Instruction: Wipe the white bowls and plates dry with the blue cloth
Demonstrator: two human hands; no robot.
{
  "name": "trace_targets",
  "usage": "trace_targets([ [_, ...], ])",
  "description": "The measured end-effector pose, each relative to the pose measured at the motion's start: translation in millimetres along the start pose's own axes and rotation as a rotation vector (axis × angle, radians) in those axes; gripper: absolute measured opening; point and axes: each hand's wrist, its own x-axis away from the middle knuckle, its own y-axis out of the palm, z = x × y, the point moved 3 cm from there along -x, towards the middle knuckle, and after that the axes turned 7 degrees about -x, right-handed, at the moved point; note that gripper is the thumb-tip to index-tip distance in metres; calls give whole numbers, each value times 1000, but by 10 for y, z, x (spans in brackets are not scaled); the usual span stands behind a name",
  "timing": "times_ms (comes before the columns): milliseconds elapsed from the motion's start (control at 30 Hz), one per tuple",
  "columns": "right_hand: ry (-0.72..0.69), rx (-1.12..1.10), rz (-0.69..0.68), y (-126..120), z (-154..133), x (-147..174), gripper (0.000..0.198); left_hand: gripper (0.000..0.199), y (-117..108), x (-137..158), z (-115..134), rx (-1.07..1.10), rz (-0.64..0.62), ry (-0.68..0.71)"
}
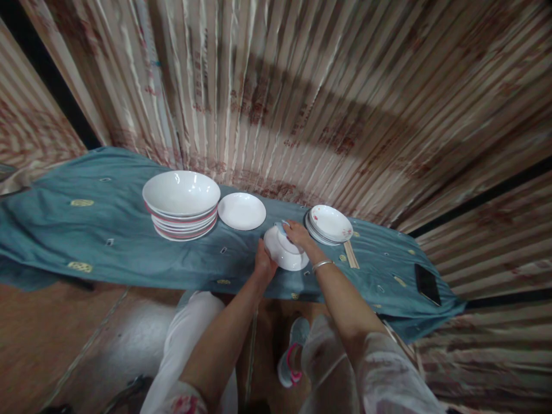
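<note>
A white plate (293, 261) is tilted above the table's front part, its underside facing me. My left hand (264, 263) grips its left edge, fingers partly hidden behind it. My right hand (299, 234), with a bangle at the wrist, presses a light blue cloth (281, 227) against the plate's underside near the upper rim. Beyond my left hand a single white plate (242, 211) lies flat. To the right of my right hand stands a stack of plates (331, 223), the top one with a red flower pattern.
A tall stack of large white dishes (181, 194) with red rims stands at the left. Wooden chopsticks (351, 255) lie beside the right stack. A black phone (427, 284) rests near the right end of the green tablecloth (116, 247). A patterned curtain (276, 103) hangs behind.
</note>
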Motion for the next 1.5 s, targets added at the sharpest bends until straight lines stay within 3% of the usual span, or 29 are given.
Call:
trace_targets([
  [433,162,-205,177,81,393,396,46,53,-38,-52,-33,-4,-57,23],
  [567,232,-355,309,202,404,545,49,50,-30,-27,-28,-7,-38,31],
  [800,288,-421,539,417,312,803,53,50,-27,-30,-18,-34,-6,21],
  [1333,334,-385,579,657,-30,1250,64,47,-25,-45,-48,-2,-39,85],
  [1500,278,-411,604,784,-81,1314,64,46,-32,-50,-49,-1,-68,96],
])
